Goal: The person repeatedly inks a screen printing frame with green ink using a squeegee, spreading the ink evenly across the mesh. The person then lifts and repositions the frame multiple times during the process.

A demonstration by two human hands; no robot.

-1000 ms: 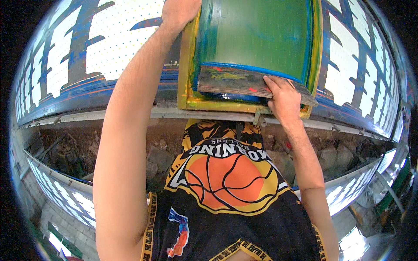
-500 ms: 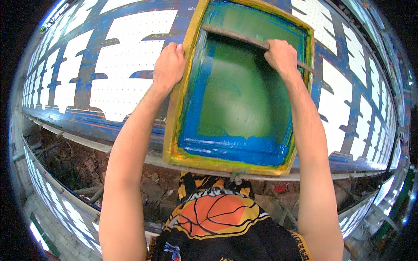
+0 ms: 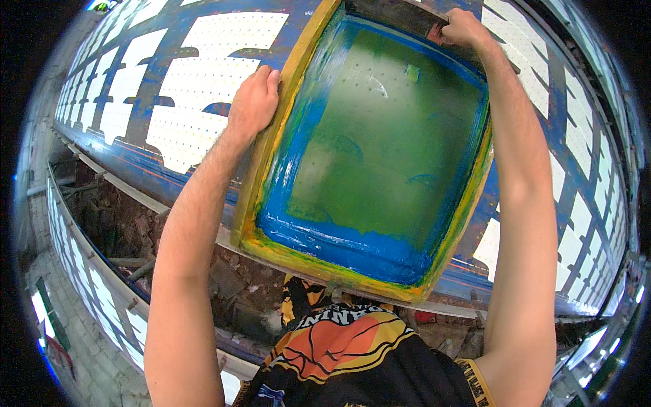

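Observation:
A screen printing frame (image 3: 268, 159) with yellow-stained wooden sides lies in front of me. Its green mesh (image 3: 380, 156) is bordered in blue. My left hand (image 3: 254, 102) is closed on the frame's left side, fingers curled at the wood. At the far end of the frame, my right hand (image 3: 464, 28) grips a wide squeegee (image 3: 407, 17), which lies across the frame's far inner edge. The squeegee's far side runs partly out of view at the top.
White cut panels (image 3: 196, 102) with rows of small dots lie on the long blue, paint-marked table (image 3: 146, 146), left and right of the frame. A ledge (image 3: 122, 180) runs along the table's near side, above rubble-strewn ground (image 3: 122, 224). Another row of white panels (image 3: 88, 264) stands lower left.
My right hand has moved the squeegee from across the upper mesh to the frame's far end. In view, the frame sits more tilted, and its near end appears lower.

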